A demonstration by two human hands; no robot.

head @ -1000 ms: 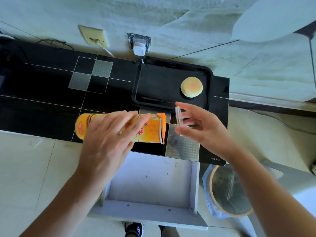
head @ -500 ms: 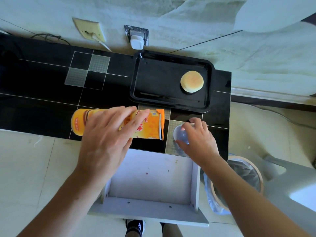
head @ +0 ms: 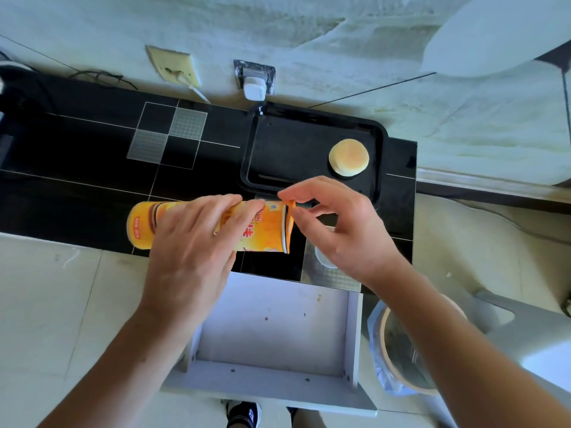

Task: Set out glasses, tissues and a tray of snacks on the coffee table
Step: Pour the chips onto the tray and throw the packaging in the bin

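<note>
Head view: the left hand (head: 188, 251) grips an orange snack canister (head: 210, 227) lying sideways, while the right hand (head: 336, 223) pinches the seal tab (head: 289, 202) at its right end, near the black tray (head: 312, 143).

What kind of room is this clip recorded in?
Probably a home living room: a low glossy black coffee table stands against a wall with plug sockets, its drawer pulled open, a lined waste bin beside it, tiled floor underneath.

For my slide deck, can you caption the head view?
Left hand steadies an orange snack can while right hand pinches its seal tab beside the black tray.
</note>
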